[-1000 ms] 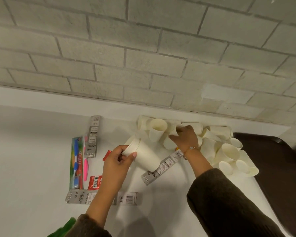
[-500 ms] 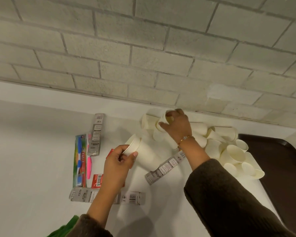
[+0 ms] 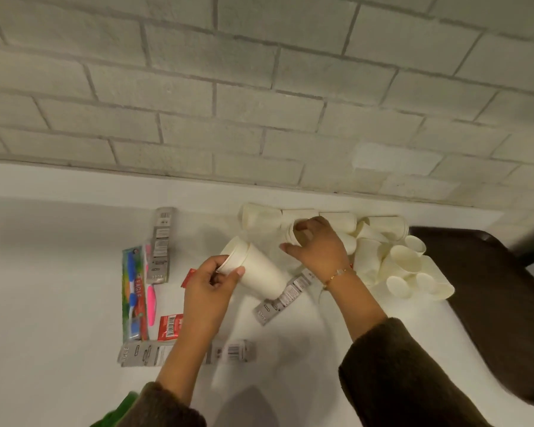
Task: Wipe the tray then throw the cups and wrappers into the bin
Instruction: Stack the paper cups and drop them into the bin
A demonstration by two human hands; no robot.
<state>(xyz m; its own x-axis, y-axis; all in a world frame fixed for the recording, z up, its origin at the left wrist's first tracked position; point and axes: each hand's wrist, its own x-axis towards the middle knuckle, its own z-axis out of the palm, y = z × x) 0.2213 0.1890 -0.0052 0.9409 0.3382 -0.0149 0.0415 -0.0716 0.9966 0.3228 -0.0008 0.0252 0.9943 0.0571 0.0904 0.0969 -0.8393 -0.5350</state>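
My left hand grips the rim of a stack of white paper cups, held tilted just above the white table. My right hand closes on a single paper cup at the left end of a pile of several loose white cups lying by the wall. Grey wrappers lie to the left, one grey wrapper lies under the stack, another grey wrapper lies in front. A dark brown tray sits at the right.
A colourful toothbrush pack and a red wrapper lie left of my left arm. A grey brick wall runs along the table's far edge. A green object shows at the bottom edge.
My right hand moved from the far cups back toward the near left of the pile with a cup in its fingers. My left hand kept the stack almost still.
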